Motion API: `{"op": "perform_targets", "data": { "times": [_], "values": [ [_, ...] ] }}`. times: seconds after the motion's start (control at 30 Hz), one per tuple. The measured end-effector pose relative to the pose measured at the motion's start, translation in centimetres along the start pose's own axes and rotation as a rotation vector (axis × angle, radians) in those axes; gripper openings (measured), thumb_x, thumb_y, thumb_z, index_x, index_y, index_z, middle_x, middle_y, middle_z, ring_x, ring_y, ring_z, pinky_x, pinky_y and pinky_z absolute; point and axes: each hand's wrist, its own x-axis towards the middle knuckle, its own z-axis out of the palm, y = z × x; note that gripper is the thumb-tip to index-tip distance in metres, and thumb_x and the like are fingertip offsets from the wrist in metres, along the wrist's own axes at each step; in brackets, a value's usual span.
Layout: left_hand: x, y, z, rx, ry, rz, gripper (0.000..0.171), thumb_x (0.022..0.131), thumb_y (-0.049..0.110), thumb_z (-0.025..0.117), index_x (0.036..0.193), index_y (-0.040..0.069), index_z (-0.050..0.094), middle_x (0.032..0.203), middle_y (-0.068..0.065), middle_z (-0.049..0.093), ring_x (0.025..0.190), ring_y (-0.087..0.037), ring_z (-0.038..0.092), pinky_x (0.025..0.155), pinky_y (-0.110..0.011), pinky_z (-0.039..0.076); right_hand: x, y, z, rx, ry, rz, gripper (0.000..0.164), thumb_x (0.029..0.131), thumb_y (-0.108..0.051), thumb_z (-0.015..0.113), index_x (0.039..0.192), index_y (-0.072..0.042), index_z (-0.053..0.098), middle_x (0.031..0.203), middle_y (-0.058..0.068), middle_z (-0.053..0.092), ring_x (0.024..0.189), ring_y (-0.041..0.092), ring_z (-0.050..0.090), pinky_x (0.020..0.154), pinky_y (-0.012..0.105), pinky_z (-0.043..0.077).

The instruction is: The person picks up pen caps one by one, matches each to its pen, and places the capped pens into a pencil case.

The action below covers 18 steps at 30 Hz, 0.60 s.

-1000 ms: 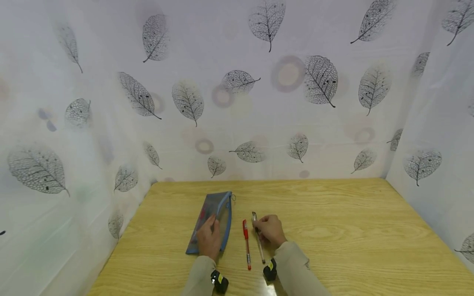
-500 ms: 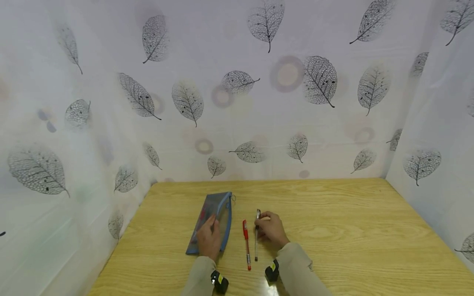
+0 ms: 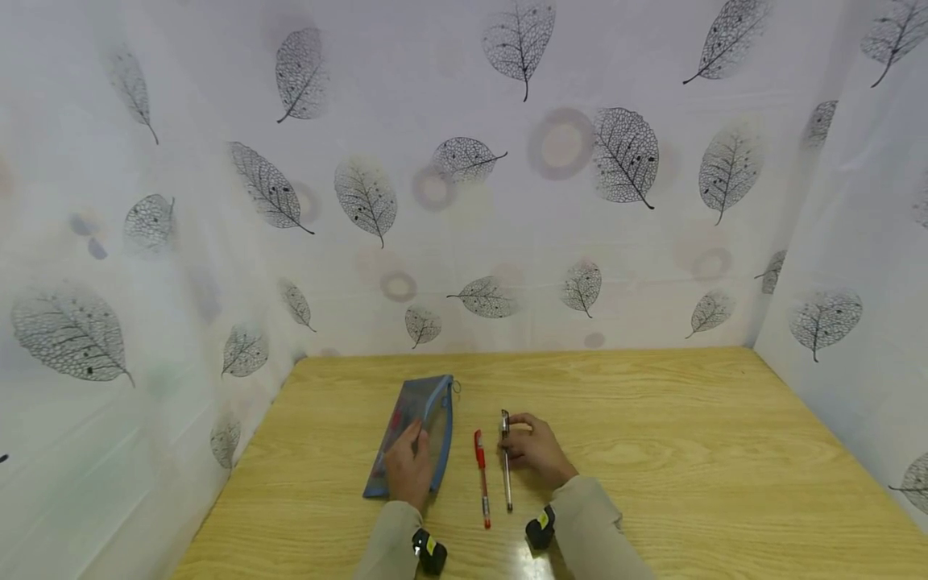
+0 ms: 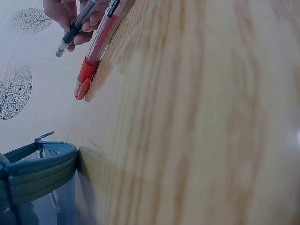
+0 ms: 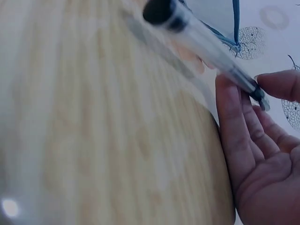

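A blue-edged, see-through zip pencil pouch lies at the left on the wooden table. My left hand pinches the side of its opening; in the left wrist view the pouch's mouth gapes. Between finger and thumb, my right hand holds a clear gel pen with a black cap, cap end away from me. The right wrist view shows the dark end of this pen close up. A red capped pen lies between pouch and right hand, touched by neither.
The wood-grain table reaches to a pale curtain with leaf prints, which stands at the back and both sides. Something red shows through the pouch's side. A black device sits at the right wrist.
The black-capped pen has swung from a slant to nearly straight and shifted slightly right with my right hand. Left hand, pouch and red pen have stayed put.
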Motion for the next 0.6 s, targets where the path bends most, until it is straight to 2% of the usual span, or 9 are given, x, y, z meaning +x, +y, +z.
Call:
{"op": "perform_targets", "data": {
  "times": [0.2,0.4,0.6],
  "values": [
    [-0.1,0.1,0.0,-0.016,-0.017,-0.009,0.029,0.096,0.003,0.055,0.12,-0.013,0.061,0.123,-0.025,0.061,0.117,-0.041,0.055,0.098,-0.053,0.044,-0.2,0.0,-0.4,0.028,-0.036,-0.001,0.047,0.091,0.004,0.056,0.133,0.013,0.038,0.098,0.018,0.069,0.078,0.016,0.067,0.072,0.037,0.059],
    [-0.1,-0.2,0.0,-0.025,0.01,0.015,0.027,0.094,-0.001,0.056,0.117,-0.014,0.061,0.12,-0.027,0.061,0.115,-0.043,0.056,0.098,-0.054,0.044,0.0,-0.1,0.3,0.059,-0.024,0.004,0.048,0.092,-0.001,0.059,0.134,0.013,0.04,0.103,0.018,0.068,0.084,0.018,0.067,0.078,0.039,0.058],
    [-0.1,-0.3,0.1,-0.024,-0.003,0.003,0.029,0.095,0.002,0.055,0.119,-0.014,0.06,0.122,-0.026,0.061,0.117,-0.042,0.055,0.099,-0.054,0.043,0.2,-0.5,1.2,0.06,0.007,-0.01,0.048,0.093,-0.001,0.059,0.135,0.013,0.042,0.104,0.022,0.068,0.084,0.021,0.068,0.077,0.039,0.058]
  ]
}}
